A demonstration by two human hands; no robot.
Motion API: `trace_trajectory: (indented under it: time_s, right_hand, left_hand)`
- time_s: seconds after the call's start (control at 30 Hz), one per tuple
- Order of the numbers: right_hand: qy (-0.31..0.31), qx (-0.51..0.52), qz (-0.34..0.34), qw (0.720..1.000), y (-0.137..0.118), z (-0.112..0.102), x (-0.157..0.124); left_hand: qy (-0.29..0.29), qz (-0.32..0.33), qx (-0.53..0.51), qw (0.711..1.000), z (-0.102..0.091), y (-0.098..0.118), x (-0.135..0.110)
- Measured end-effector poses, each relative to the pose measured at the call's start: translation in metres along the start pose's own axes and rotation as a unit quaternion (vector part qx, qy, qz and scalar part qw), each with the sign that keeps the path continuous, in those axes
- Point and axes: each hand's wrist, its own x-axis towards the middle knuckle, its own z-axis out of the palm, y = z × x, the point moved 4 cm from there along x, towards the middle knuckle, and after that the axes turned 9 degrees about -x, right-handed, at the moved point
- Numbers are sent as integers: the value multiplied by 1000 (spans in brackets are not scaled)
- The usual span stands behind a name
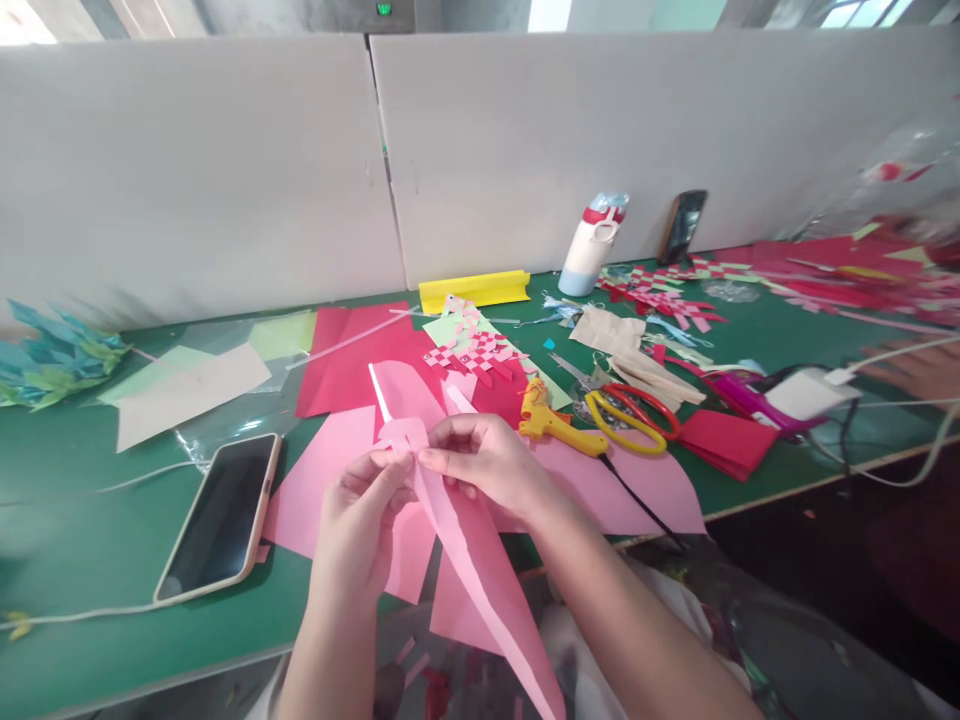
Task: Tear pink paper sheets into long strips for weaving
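Observation:
Both hands meet near the middle of the view on a long piece of folded pink paper [469,545]. My left hand [367,500] pinches its upper end between thumb and fingers. From the other side my right hand [480,455] grips the same end, thumb and forefinger pressed together. A small looped pink flap and a thin white stick [380,392] show just above the fingertips. The long tail of the paper hangs down toward my lap. Beneath the hands lie more pink paper sheets [322,490], partly covered by my arms.
A phone [219,520] lies at left. On the right are a yellow glue gun [559,425], scissors [626,415], red paper [724,440] and a white charger [810,390]. Woven paper fish [480,352] and a bottle [592,245] stand farther back. Another person's hand [919,370] rests far right.

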Motion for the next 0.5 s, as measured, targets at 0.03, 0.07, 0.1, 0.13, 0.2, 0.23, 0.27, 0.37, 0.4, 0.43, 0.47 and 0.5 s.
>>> trace_trajectory:
  time_s: [0.03,0.07,0.1,0.13,0.2,0.23,0.27,0.37,0.4,0.43,0.47,0.5]
  right_hand:
    - [-1,2,-2,1000,0,0,0]
    - [-1,2,-3,1000,0,0,0]
    - [-1,2,-4,1000,0,1,0]
    - [-1,2,-4,1000,0,1,0]
    - [-1,5,-5,1000,0,1,0]
    - [-2,6,-5,1000,0,2,0]
    - [-3,7,-5,1000,0,2,0]
    - [-2,16,1,1000,2,2,1]
    - [-2,21,5,1000,3,1,1]
    - [-1,27,8,1000,5,1,2]
    - [-1,31,12,999,6,1,2]
    - [-3,31,16,999,7,0,2]
  left_hand:
    - [-2,-3,-3,1000,0,0,0]
    - [-2,-6,-6,1000,0,0,0]
    - [-3,-8,-9,1000,-1,0,0]
    - [-4,-11,-11,1000,-1,-1,0]
    - [-11,-17,-13,1000,-2,-1,1]
    - [-14,-19,-14,1000,-2,-2,1]
    - [-19,-21,-14,999,-2,-2,1]
    - [-25,-21,-16,999,-2,-3,2]
    - [-21,-18,-17,999,-2,-3,2]
    - [-16,-14,-18,1000,-2,-3,2]
    - [-8,-11,-17,1000,-3,-2,3]
    - [0,-7,-15,1000,-3,-2,3]
